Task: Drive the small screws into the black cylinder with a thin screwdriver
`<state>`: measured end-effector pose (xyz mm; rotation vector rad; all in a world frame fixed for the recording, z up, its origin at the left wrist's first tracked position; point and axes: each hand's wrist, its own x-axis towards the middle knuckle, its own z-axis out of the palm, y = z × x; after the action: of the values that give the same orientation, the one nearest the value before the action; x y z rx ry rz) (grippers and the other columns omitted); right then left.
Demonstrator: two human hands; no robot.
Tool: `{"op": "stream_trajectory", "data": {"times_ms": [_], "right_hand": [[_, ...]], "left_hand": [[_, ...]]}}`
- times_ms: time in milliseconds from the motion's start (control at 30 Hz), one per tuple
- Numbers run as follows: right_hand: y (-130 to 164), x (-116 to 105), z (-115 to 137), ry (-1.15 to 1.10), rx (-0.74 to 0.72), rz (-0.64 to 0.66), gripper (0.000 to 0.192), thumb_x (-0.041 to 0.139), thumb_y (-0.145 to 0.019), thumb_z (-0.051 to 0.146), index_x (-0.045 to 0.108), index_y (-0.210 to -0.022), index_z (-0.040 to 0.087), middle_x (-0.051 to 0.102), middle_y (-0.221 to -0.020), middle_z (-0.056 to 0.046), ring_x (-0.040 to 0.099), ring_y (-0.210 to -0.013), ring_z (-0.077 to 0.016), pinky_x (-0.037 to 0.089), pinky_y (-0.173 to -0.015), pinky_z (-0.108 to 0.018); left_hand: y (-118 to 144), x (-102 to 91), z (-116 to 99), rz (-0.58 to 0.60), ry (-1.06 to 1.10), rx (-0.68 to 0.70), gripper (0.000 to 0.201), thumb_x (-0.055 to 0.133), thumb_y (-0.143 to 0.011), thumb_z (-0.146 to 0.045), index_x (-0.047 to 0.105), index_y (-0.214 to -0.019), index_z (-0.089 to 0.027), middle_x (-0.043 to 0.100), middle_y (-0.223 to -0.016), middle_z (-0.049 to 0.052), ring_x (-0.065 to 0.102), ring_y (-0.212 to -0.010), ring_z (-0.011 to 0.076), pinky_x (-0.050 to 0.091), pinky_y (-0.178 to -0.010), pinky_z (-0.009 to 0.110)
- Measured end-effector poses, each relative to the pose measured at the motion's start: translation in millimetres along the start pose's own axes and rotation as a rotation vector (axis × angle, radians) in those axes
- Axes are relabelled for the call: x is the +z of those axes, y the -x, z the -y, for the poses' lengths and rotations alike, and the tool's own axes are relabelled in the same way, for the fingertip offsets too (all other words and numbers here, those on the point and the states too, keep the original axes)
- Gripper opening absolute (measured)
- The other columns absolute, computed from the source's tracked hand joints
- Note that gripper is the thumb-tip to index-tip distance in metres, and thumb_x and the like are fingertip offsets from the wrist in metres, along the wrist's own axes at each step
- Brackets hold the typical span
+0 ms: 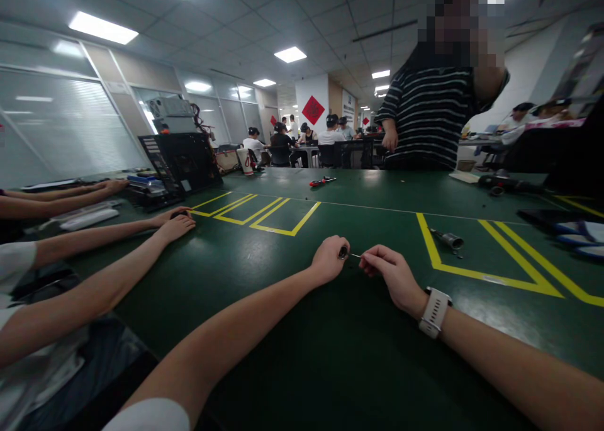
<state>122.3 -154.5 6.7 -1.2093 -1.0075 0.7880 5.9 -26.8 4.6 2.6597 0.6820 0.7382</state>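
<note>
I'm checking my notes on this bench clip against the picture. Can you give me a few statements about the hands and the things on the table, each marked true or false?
1. The left hand and right hand pinch a small dark part with a thin pin between them. True.
2. The smartwatch is on the left wrist. False: it is on the right wrist.
3. A metal cylinder lies on the green table inside yellow tape lines. True.
4. The red-handled tool lies right beside the hands. False: it lies far across the table.
5. The person in the striped shirt sits at the table. False: that person stands behind it.
</note>
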Motion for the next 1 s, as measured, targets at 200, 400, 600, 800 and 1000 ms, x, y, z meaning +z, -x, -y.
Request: {"op": "stream_trajectory", "data": {"times_ms": [200,400,600,800,1000], "right_hand": [[-4,-2,4,-0.209,0.134,-0.016,0.011,0.062,-0.069,0.027,0.061,-0.065,0.018,0.062,-0.064,-0.002,0.052,-0.059,-0.0134,0.038,-0.057,-0.028],[-5,-5,4,-0.258,0.17,-0.022,0.01,0.061,-0.069,0.027,0.062,-0.066,0.017,0.062,-0.063,-0.002,0.052,-0.058,-0.0129,0.039,-0.056,-0.028],[-5,-7,-1,-0.272,0.159,-0.053,0.009,0.061,-0.069,0.025,0.062,-0.064,0.018,0.061,-0.059,-0.001,0.051,-0.055,-0.0124,0.038,-0.054,-0.027],[-5,-4,2,-0.25,0.129,-0.115,0.008,0.061,-0.064,0.024,0.06,-0.059,0.017,0.058,-0.052,0.0,0.048,-0.049,-0.0113,0.035,-0.049,-0.025],[-4,-4,5,-0.173,0.087,-0.195,0.01,0.058,-0.062,0.023,0.057,-0.053,0.018,0.053,-0.046,0.001,0.045,-0.045,-0.0111,0.03,-0.044,-0.025]], "left_hand": [[0,-2.4,-3,0.038,0.074,0.014,0.007,0.056,-0.072,-0.009,0.055,-0.075,-0.015,0.052,-0.077,0.001,0.049,-0.076,0.014,0.04,-0.07,0.027],[-2,-2.2,-2,0.055,0.172,0.013,0.011,0.06,-0.069,-0.009,0.054,-0.076,-0.015,0.051,-0.077,0.0,0.049,-0.075,0.0139,0.04,-0.071,0.027],[-2,0.1,1,0.01,0.106,-0.033,0.008,0.059,-0.07,-0.011,0.055,-0.076,-0.015,0.053,-0.077,0.0,0.05,-0.076,0.0145,0.04,-0.072,0.028],[-3,3.9,5,-0.008,0.045,-0.023,0.008,0.057,-0.071,-0.01,0.056,-0.077,-0.016,0.054,-0.079,0.001,0.05,-0.077,0.0146,0.041,-0.072,0.028],[-1,3.5,6,-0.013,0.045,-0.078,0.011,0.056,-0.072,-0.01,0.057,-0.081,-0.017,0.055,-0.084,0.002,0.051,-0.081,0.0148,0.041,-0.073,0.028]]}}
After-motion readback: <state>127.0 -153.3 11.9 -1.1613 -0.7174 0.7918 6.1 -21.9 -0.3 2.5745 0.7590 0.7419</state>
